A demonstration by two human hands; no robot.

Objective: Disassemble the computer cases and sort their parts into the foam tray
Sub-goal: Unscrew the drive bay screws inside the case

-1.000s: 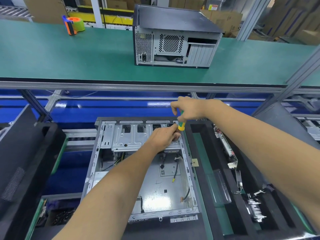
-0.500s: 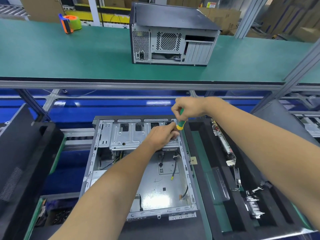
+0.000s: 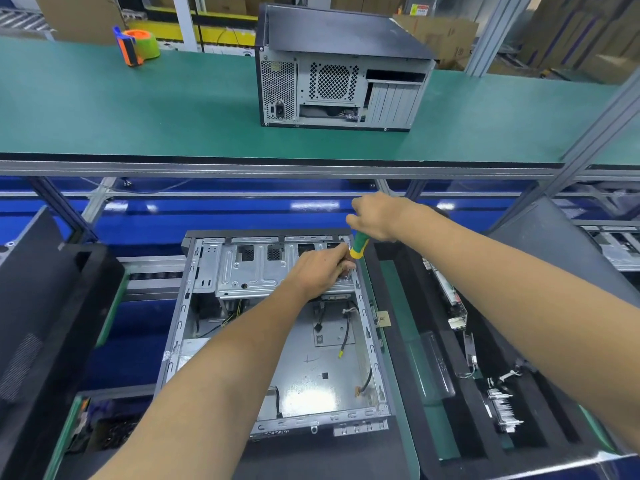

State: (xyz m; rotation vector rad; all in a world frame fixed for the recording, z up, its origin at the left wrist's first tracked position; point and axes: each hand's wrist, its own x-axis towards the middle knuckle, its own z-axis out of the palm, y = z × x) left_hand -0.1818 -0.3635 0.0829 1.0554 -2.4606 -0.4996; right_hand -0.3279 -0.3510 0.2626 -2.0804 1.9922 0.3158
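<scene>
**Screwdriver raised slightly at the drive cage corner**

The open grey metal computer case [image 3: 277, 327] lies on its side at lower centre of the frame, its silver perforated drive cage [image 3: 263, 268] along its upper edge. The right hand [image 3: 375, 216] is curled round the handle of the green-and-yellow screwdriver [image 3: 359, 245], which stands nearly upright over the case's upper right corner; its tip is hidden behind the left hand [image 3: 323, 266]. That hand rests on the cage's right end with fingers bent at the screwdriver's lower end; whether they pinch anything cannot be told.

Compared with half a second ago, the right hand sits a little higher above the left, so more of the green handle shows between them. The left hand has kept its place on the cage.

The black foam tray [image 3: 460, 393] lies just right of the case, with a circuit board [image 3: 446, 292] and small metal parts [image 3: 502, 410] in its slots. A second, closed black-topped computer case [image 3: 343, 67] stands on the green conveyor belt [image 3: 138, 109] at upper centre, an orange-and-green tape dispenser [image 3: 136, 45] at upper left.
</scene>
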